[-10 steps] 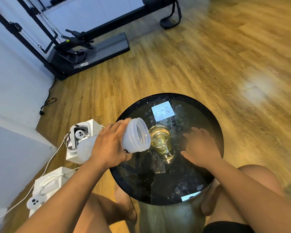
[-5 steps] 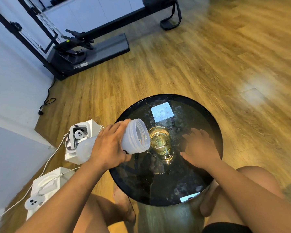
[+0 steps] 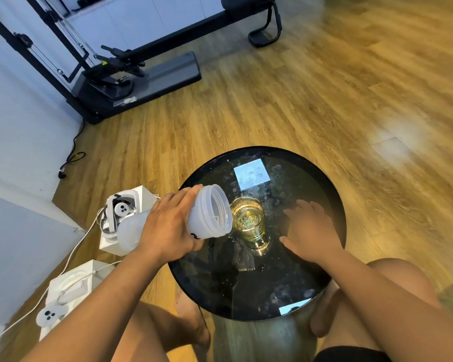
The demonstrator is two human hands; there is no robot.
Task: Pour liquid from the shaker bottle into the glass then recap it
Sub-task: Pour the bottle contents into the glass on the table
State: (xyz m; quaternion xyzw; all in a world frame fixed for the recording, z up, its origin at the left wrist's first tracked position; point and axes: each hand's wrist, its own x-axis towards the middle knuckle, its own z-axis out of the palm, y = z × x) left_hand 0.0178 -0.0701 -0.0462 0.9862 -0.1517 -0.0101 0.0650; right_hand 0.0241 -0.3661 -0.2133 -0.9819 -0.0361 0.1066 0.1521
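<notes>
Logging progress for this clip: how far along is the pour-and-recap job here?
Done: the shaker bottle is uncapped and the glass already holds yellowish liquid. In hand: the left hand tips the bottle's mouth at the glass rim. The right hand rests flat on the table. Left: righting and recapping; no cap is visible.

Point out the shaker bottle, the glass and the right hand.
shaker bottle [image 3: 209, 209]: head view, threaded neck near the open mouth.
glass [image 3: 249, 220]: head view, liquid inside the rim.
right hand [image 3: 310, 232]: head view, back of the hand.
</notes>
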